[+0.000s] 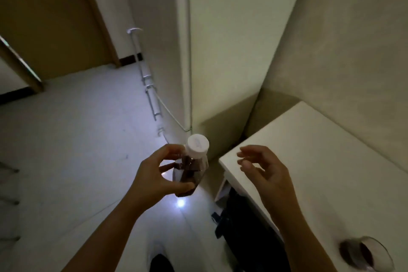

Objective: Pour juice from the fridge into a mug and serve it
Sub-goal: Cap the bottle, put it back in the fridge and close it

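My left hand (pixel 155 174) grips a clear plastic bottle (pixel 191 170) of dark juice, held upright above the floor. A white cap (pixel 197 146) sits on the bottle's top. My right hand (pixel 262 170) hovers open just right of the bottle, fingers curled and apart, holding nothing. A glass mug (pixel 367 254) with dark juice in it stands on the white table (pixel 309 150) at the lower right. The tall white fridge (pixel 167 51) stands ahead, its doors shut, with metal handles (pixel 152 104) on its left face.
A brown wooden door (pixel 50 17) is at the far left. The pale tiled floor (pixel 77 139) spreads below. A beige wall (pixel 342 40) runs behind the table. A dark bag or chair (pixel 242 227) sits under the table's edge.
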